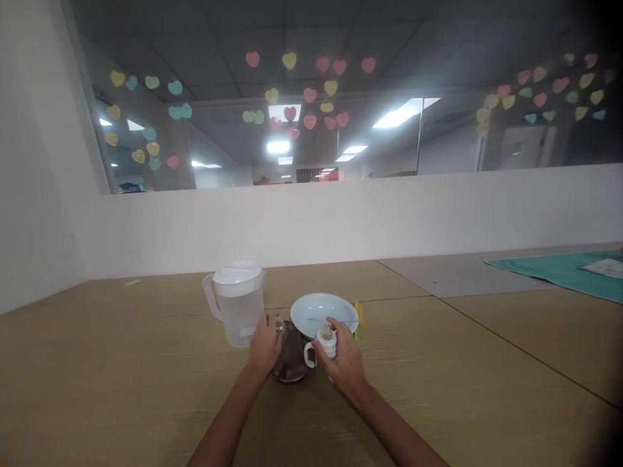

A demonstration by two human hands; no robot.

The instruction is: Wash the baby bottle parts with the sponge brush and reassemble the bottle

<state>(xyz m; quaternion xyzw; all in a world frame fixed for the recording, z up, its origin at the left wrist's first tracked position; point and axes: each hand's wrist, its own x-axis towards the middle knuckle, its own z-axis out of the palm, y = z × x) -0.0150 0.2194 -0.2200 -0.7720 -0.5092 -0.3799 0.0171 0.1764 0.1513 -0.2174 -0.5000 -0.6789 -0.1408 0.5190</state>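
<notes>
My right hand [348,357] is closed around a baby bottle [327,345] with a white collar, a pale teat on top and a curved white handle on its left side. In my left hand [265,344], the fingers are pinched on a small clear cap [280,325]. Below and between both hands lies a dark round tray [291,360], partly covered by them. Just beyond my right hand sits a white bowl [311,307], with a thin straight line visible across its inside. The bottle's lower part is hidden by my fingers.
A lidded clear pitcher [238,308] stands left of my left hand. Yellow and green items [359,314] show at the bowl's right edge. A teal cloth [545,269] lies at the far right of the wooden table [146,376]. A white wall [316,227] bounds the back.
</notes>
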